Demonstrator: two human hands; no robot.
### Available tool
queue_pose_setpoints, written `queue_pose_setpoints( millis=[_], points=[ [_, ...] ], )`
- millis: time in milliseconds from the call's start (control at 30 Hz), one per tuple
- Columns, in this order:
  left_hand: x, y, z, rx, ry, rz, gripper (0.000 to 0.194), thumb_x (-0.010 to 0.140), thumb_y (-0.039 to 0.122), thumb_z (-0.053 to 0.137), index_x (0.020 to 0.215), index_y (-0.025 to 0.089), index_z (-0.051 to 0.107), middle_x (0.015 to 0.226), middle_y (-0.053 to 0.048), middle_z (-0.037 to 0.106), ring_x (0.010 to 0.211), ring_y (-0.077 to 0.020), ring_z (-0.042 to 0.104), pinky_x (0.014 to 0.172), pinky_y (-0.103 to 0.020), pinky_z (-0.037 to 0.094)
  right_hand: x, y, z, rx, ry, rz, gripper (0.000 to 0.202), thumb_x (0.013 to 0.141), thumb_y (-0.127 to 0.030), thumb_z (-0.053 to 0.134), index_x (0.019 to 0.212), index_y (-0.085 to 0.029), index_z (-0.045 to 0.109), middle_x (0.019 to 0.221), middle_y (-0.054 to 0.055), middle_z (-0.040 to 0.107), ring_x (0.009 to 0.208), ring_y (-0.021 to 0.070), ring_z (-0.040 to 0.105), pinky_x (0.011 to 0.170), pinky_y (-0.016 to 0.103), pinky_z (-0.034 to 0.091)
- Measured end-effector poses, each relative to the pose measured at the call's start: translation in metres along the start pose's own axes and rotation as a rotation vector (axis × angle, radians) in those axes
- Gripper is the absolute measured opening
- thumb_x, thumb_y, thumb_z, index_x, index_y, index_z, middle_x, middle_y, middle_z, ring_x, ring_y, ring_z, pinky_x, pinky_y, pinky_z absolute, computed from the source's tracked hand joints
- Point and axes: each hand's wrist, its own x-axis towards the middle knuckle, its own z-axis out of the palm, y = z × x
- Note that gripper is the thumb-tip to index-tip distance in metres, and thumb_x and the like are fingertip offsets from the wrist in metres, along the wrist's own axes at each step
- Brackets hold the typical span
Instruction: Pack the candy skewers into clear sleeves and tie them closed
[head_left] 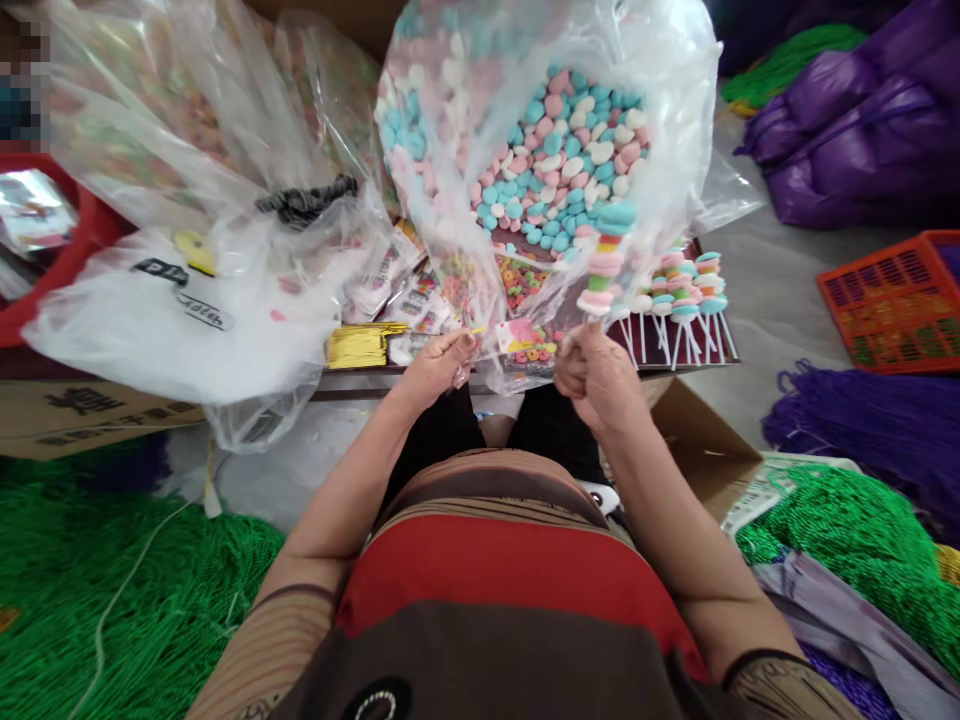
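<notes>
My right hand (602,378) is closed around the stick of a candy skewer (601,262), which stands upright above the fist with blue, pink, green and white pieces. My left hand (441,366) is pinched, with a thin yellow tip like a twist tie at its fingertips. Left of it lies a bundle of yellow twist ties (361,345). Between my hands, at the table edge, is a clear bag of colourful ring candies (531,345). Behind it, a large open plastic bag holds blue, pink and white candies (559,150). More candy skewers (682,285) lie to the right.
Printed packets (390,280) lie behind the ties. A knotted white plastic bag (187,310) covers the table's left side, near a red basin (90,215). An orange crate (896,300), purple bundles (862,120), an open cardboard box (701,440) and green cord (862,535) are around me.
</notes>
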Motion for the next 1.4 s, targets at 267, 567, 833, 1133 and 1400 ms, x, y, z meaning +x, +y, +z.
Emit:
queue_pose_setpoints(
  millis=[267,567,833,1133,1400],
  points=[
    [-0.002,0.006,-0.005,-0.338,-0.01,-0.024,0.068,0.066,0.076,0.079,0.062,0.021,0.04,0.04,0.012,0.034,0.031,-0.0038,0.028,0.036,-0.02,0.028,-0.031,-0.016,-0.036,-0.368,0.054,-0.172,0.021,0.094,-0.043,0.063,0.085,-0.023,0.064,0.055,-0.007,0.036,0.047,0.0096,0.029,0.044,0.025,0.023],
    [-0.003,0.012,-0.008,-0.335,-0.046,-0.043,0.07,0.063,0.077,0.08,0.06,0.02,0.039,0.041,0.011,0.034,0.033,-0.0037,0.028,0.036,-0.021,0.028,-0.03,-0.029,-0.056,-0.891,-0.022,-0.492,0.02,0.095,-0.04,0.063,0.093,-0.025,0.076,0.083,0.003,0.075,0.073,0.0174,0.067,0.068,0.03,0.052],
    [-0.003,0.003,-0.014,-0.292,-0.09,-0.022,0.059,0.074,0.069,0.078,0.064,0.018,0.051,0.046,0.01,0.037,0.037,-0.0038,0.034,0.04,-0.02,0.033,-0.028,-0.034,-0.073,-0.9,0.001,-0.472,0.017,0.094,-0.034,0.065,0.104,-0.026,0.076,0.078,0.001,0.076,0.072,0.0177,0.072,0.074,0.032,0.058],
    [0.0,0.002,-0.012,-0.272,-0.083,-0.036,0.062,0.069,0.074,0.079,0.063,0.018,0.051,0.045,0.01,0.034,0.036,-0.0042,0.031,0.039,-0.021,0.032,-0.023,-0.031,-0.078,-0.85,0.063,-0.503,0.011,0.093,-0.029,0.065,0.095,-0.025,0.075,0.081,0.001,0.076,0.078,0.0179,0.073,0.077,0.034,0.059],
    [-0.001,-0.002,-0.017,-0.074,-0.149,-0.051,0.06,0.079,0.074,0.069,0.066,0.019,0.05,0.052,0.008,0.04,0.041,-0.0055,0.036,0.041,-0.023,0.028,-0.018,-0.032,-0.08,-0.934,0.127,-0.678,0.007,0.089,-0.027,0.071,0.086,-0.027,0.077,0.089,0.004,0.076,0.085,0.02,0.071,0.079,0.036,0.059]
  ],
)
